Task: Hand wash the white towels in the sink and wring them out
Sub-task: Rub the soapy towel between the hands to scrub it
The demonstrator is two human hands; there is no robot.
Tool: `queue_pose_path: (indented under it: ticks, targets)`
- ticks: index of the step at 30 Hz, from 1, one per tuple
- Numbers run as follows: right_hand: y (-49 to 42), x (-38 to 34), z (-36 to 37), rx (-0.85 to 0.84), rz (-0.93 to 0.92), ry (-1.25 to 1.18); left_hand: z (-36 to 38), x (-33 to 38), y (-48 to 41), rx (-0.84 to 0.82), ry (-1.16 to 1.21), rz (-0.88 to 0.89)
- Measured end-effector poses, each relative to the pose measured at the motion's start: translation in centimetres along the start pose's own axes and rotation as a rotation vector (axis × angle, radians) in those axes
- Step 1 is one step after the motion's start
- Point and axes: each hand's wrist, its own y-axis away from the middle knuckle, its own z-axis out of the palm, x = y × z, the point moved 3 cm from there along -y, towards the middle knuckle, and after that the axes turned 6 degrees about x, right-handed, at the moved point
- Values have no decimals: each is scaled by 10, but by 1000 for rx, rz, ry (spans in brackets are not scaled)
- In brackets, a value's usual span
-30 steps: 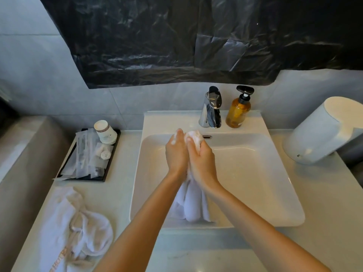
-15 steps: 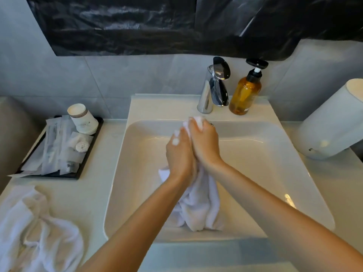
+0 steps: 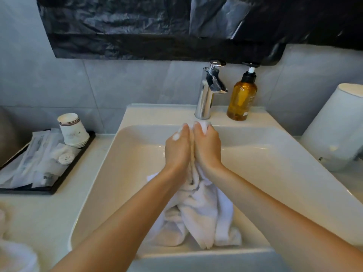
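A white towel (image 3: 198, 216) hangs bunched in the white sink (image 3: 275, 165), its lower folds lying on the basin floor near the front rim. My left hand (image 3: 177, 152) and my right hand (image 3: 208, 150) press together around the towel's upper part, just below the tap, with soap foam on the fingers. Both hands grip the cloth between them; the part of the towel inside the palms is hidden. Another white towel (image 3: 15, 254) lies on the counter at the lower left edge, mostly cut off.
A chrome tap (image 3: 210, 91) and an amber soap pump bottle (image 3: 242, 97) stand behind the basin. A black tray (image 3: 59, 185) with paper cups (image 3: 72, 130) and wrapped items sits on the left. A white rounded container (image 3: 337, 128) stands at the right.
The view has tilted down and come closer. My hands have stayed together on the towel, rubbing it, and sit level with each other, with more of the towel hanging into the basin.
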Motion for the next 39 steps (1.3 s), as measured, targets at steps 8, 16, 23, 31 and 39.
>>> queue_pose_path:
  ticks: [8, 16, 23, 31, 39]
  targets:
    - [12, -13, 4, 2, -198, -3, -6, 0, -9, -13, 144, -22]
    - [28, -18, 0, -22, -445, 98, -6, 12, -7, -5, 25, 202]
    - [13, -21, -22, 144, -370, 13, 12, 20, 0, -110, 42, 148]
    - [-5, -21, -27, 182, -272, 0, 20, 18, -7, -95, 74, 191]
    - [-11, -26, -16, 103, -251, 5, 15, 13, -13, -51, 162, 81]
